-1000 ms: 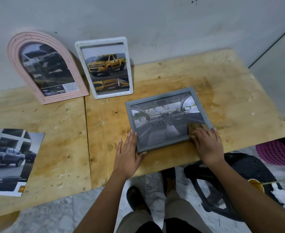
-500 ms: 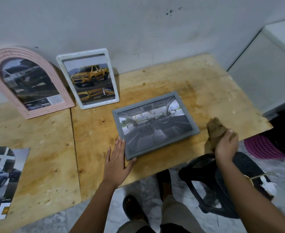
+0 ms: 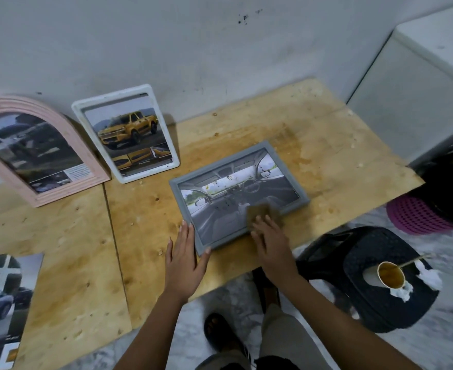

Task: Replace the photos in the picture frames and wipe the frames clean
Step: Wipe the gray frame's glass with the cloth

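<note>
Close up, straight fingers of the right hand (image 3: 270,241) press a brown cloth (image 3: 260,212) onto the glass of the grey frame (image 3: 220,162); the left hand (image 3: 185,252), flat and unclenched, braces its near corner. The frame is probably light and rigid with fragile glass (best held by the rim), and lies on a stained plywood table (image 3: 313,124) by a pale wall (image 3: 220,49).

- My right hand (image 3: 272,247) presses a brown cloth (image 3: 260,213) flat onto the grey frame (image 3: 182,201)'s glass.
- My left hand (image 3: 184,260) lies flat against its left side.
- A white frame (image 3: 96,140) and a pink frame (image 3: 70,188) lean beyond it, leftward.
</note>
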The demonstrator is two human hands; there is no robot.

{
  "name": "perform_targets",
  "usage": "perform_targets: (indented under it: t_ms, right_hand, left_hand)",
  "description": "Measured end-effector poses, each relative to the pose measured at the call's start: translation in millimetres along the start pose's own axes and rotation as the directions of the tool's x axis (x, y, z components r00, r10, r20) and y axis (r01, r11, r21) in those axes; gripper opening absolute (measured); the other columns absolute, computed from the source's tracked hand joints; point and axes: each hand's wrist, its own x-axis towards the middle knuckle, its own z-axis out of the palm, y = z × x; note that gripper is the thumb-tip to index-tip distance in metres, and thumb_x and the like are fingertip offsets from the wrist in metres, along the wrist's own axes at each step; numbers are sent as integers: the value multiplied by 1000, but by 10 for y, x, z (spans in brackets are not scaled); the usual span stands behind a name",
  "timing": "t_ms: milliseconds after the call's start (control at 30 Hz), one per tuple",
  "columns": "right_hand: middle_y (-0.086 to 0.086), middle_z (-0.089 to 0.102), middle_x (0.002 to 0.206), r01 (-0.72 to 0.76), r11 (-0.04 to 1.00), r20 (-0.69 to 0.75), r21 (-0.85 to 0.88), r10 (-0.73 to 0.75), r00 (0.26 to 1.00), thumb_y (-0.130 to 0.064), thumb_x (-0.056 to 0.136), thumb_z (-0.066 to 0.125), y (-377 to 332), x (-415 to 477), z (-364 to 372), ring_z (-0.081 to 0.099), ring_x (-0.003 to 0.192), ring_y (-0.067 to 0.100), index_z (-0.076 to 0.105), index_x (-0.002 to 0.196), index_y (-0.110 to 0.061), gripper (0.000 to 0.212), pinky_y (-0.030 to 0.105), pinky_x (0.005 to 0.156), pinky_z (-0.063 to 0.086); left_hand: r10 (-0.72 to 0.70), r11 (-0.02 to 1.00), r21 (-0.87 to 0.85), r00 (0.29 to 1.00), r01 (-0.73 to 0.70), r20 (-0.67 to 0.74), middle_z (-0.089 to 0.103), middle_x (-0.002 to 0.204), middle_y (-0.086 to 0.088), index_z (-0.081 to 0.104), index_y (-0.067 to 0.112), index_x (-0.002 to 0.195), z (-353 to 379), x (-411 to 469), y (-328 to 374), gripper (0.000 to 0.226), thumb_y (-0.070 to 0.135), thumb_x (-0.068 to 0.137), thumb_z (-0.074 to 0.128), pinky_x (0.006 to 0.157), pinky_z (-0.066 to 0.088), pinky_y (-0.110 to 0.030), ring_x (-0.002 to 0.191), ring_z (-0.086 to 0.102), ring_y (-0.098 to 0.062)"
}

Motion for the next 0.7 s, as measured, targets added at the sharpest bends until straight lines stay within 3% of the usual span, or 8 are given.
perform_targets:
  t_ms: [100,233,333,400,467,567,633,700]
  right_hand:
    - [7,62,125,59,998,167,0,-59,984,-57,92,29,-195,-64,126,46,127,19,66,109,-6,65,24,101,32]
    - [10,64,96,-178,964,148,195,151,977,-37,99,38,-399,76,14,58,93,22,60,102,-5,39,27,74,40]
    - [8,62,111,-496,660,155,565,506,849,-43,96,41,-226,365,-235,58,103,22,58,118,-11,43,33,91,46]
    - [9,60,121,-503,493,104,710,633,767,-56,91,42,-90,497,-459,58,108,26,55,123,-15,53,44,95,47]
    - [8,59,122,-372,569,-120,733,646,754,-53,93,40,-9,572,-694,57,108,25,53,125,-14,52,38,90,48]
    - [0,59,109,-148,869,-496,472,401,771,-36,99,38,46,555,-964,55,96,17,53,124,-15,36,23,74,40]
    - [7,58,123,-142,951,-397,273,246,885,-42,98,39,187,594,-974,54,108,22,47,133,-17,44,25,82,41]
    - [4,32,151,-182,983,-66,12,183,981,-48,95,39,398,632,-839,28,139,19,38,142,-18,56,35,110,28]
  left_hand:
    - [-9,1000,-12,999,8,-33,-8,155,15,4,26,151,19,2,-2,74,64,88,12,116,-9,-29,142,-9,4]
    - [-25,996,-86,995,17,-96,2,154,17,16,24,150,15,-8,33,64,54,93,15,117,-5,-28,142,1,4]
    - [-126,977,-193,975,90,-183,20,155,9,27,18,148,-5,34,123,59,45,95,23,119,8,-37,143,16,-8]
    - [-238,940,-299,944,165,-229,25,155,1,27,17,148,-2,89,206,59,45,96,25,118,16,-43,143,20,-15]
    - [-326,907,-359,908,221,-265,25,155,-3,26,16,148,28,172,264,57,43,98,27,118,16,-45,144,19,-18]
    - [-423,877,-369,859,308,-288,26,155,-6,28,11,147,76,294,343,59,43,97,25,120,8,-40,145,16,-19]
    - [-464,865,-361,832,350,-305,27,154,-9,30,7,146,98,352,402,64,44,94,22,119,3,-39,145,15,-20]
    - [-486,860,-340,815,381,-316,26,155,-9,29,6,146,133,388,435,64,42,94,20,118,0,-39,146,13,-20]
